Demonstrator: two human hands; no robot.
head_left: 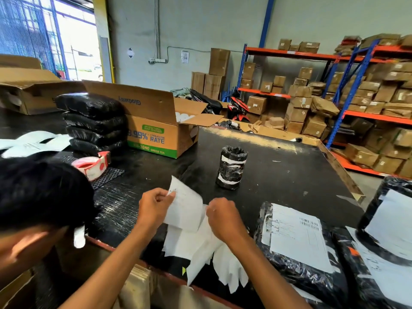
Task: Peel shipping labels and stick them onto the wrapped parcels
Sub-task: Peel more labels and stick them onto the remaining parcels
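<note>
My left hand pinches the upper corner of a white shipping label, lifted and curling above the black table. My right hand grips the white backing sheets that hang over the table's near edge. To the right lies a black wrapped parcel with a printed label stuck on top. Further right, two more black parcels carry white labels. A stack of unlabelled black parcels stands at the back left.
A small black wrapped cylinder stands mid-table. An open cardboard box sits behind it, a red-and-white tape dispenser at left. Another person's head fills the lower left. Shelves of cartons line the right wall.
</note>
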